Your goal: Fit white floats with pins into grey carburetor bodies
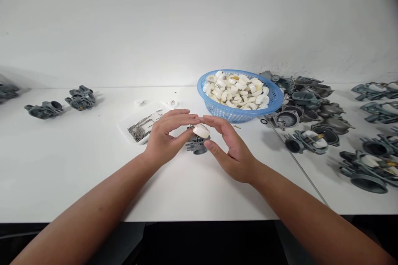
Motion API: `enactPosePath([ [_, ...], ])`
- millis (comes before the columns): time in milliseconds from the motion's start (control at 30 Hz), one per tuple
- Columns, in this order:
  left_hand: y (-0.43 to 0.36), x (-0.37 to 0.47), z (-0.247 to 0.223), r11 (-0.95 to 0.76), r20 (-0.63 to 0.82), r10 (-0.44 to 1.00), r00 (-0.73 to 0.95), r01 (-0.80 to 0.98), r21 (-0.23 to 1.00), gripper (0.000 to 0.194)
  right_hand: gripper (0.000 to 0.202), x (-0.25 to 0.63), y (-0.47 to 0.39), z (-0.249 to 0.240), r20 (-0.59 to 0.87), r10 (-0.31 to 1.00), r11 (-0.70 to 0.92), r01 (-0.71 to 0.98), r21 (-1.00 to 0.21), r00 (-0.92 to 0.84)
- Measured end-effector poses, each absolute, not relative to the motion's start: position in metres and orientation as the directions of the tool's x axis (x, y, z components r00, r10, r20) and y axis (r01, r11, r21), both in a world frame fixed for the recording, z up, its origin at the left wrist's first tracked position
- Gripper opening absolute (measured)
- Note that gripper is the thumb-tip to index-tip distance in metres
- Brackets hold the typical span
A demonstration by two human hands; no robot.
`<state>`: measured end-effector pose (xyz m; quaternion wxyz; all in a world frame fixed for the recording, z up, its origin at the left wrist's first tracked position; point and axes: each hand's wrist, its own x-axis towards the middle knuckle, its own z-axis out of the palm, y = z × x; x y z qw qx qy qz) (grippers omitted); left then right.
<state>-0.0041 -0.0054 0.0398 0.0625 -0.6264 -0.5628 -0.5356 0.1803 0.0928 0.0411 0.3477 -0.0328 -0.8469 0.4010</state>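
Note:
A white plastic float (201, 131) is held between the fingertips of my left hand (164, 136), tilted above a grey metal carburetor body (197, 146). My right hand (231, 149) curves round the other side, its thumb and fingers apart, close to the float and the body; whether its fingertips touch either one is hard to tell. The carburetor body stands on the white table (174, 198) between the two hands, partly hidden by the float and fingers.
Behind my right hand stands a blue basket (242, 112) full of white floats. Left of my hands is a white tray (124, 126) with metal pins. Carburetor bodies (45, 109) lie at the left; a pile of metal parts (311, 99) and more bodies (370, 169) cover the right.

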Motion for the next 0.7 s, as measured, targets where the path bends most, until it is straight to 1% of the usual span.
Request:
enactPosePath([
  [100,-0.007,0.002,0.044,-0.340,0.731,0.623,-0.280,0.744,0.575,0.009,0.050,0.179,0.093,0.042,0.670,0.330,0.809,-0.167,-0.564,-0.665],
  [167,-0.010,0.008,0.047,-0.318,0.691,0.637,-0.340,0.701,0.638,0.009,0.046,0.178,0.094,0.041,0.735,0.317,0.867,-0.131,-0.481,-0.600],
  [233,-0.012,0.016,0.050,-0.285,0.630,0.671,-0.390,0.649,0.705,0.011,0.043,0.176,0.094,0.040,0.772,0.309,0.897,-0.100,-0.431,-0.556],
  [333,-0.014,0.026,0.053,-0.268,0.560,0.723,-0.405,0.583,0.767,0.016,0.042,0.175,0.094,0.038,0.805,0.301,0.917,-0.076,-0.391,-0.512],
  [467,-0.015,0.033,0.056,-0.265,0.524,0.754,-0.396,0.547,0.794,0.018,0.044,0.176,0.094,0.039,0.823,0.229,0.950,-0.065,-0.306,-0.520],
  [533,-0.014,0.031,0.056,-0.263,0.518,0.756,-0.400,0.538,0.801,0.018,0.045,0.176,0.096,0.039,0.815,0.217,0.959,-0.038,-0.280,-0.537],
  [600,-0.013,0.028,0.054,-0.265,0.522,0.756,-0.396,0.543,0.797,0.017,0.046,0.175,0.100,0.038,0.804,0.210,0.958,-0.046,-0.282,-0.557],
  [700,-0.011,0.021,0.049,-0.267,0.510,0.775,-0.374,0.537,0.800,0.017,0.045,0.174,0.107,0.036,0.786,0.197,0.939,-0.118,-0.323,-0.586],
])
